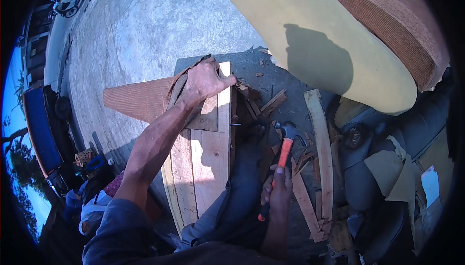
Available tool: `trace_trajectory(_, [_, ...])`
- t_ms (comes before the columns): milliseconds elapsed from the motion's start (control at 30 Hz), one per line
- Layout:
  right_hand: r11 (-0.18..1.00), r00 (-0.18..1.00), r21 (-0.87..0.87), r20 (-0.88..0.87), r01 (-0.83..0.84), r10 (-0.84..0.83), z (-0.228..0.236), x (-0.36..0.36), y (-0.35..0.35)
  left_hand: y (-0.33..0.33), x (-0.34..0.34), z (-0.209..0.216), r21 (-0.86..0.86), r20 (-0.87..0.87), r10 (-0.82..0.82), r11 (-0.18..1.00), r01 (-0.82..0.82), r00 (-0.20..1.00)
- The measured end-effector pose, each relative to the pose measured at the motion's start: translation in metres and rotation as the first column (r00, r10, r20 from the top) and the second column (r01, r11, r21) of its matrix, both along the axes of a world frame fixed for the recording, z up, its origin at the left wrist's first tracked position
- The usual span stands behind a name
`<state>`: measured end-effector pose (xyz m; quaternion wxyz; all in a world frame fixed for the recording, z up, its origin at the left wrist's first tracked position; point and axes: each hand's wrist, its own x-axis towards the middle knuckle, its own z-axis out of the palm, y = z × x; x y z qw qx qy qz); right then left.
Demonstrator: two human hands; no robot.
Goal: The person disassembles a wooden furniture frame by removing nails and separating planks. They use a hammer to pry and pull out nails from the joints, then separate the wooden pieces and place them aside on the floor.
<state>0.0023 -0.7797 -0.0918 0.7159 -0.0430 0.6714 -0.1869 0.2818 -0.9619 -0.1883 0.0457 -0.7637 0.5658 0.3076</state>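
A wooden frame (209, 161) of pale planks stands before me, beside my leg. My left hand (206, 78) is closed over its far end, thumb toward the right edge; the fingertips are partly hidden. Brown ribbed fabric (138, 99) hangs off the frame's left side, its dark edge running up beside that hand. A nail (236, 124) sticks out sideways from the frame's right edge. Low on the right, my right hand (279, 187) is wrapped round the orange handle of a claw hammer (286, 149), whose dark metal head points away from me.
Splintered wood (273, 101) and a long plank (319, 144) lie on the ground at right. A yellow foam pad (315, 18) is at the far right, beside a brown ribbed cushion (387, 23). Dark padded pieces (361, 180) and cardboard scraps are heaped near right. A person (94, 211) is at left.
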Motion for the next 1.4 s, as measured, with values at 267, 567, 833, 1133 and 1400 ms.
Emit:
trace_trajectory(267, [0.933,0.913,-0.129,-0.198,0.336,-0.356,-0.009,-0.004,0.002,0.001,0.003,-0.003,0.002,0.001,-0.006,1.000,0.006,1.000])
trace_trajectory(567, [0.996,0.996,0.030,0.037,-0.079,0.078,-0.004,0.023,0.002,0.003,0.005,-0.005,-0.006,-0.032,-0.009,1.000,0.009,0.999])
trace_trajectory(833, [0.920,0.904,-0.037,-0.175,0.389,-0.389,0.001,0.047,-0.018,-0.002,0.002,-0.004,0.016,-0.032,-0.021,1.000,0.021,0.999])
trace_trajectory(1133, [0.926,0.928,0.114,-0.144,0.361,-0.344,0.009,0.064,-0.001,-0.007,0.004,-0.005,0.013,-0.018,-0.025,1.000,0.025,1.000])
trace_trajectory(1400, [0.708,0.681,-0.211,-0.197,0.673,-0.706,-0.010,0.004,0.010,0.011,0.005,-0.012,0.019,-0.063,0.001,1.000,0.000,0.998])
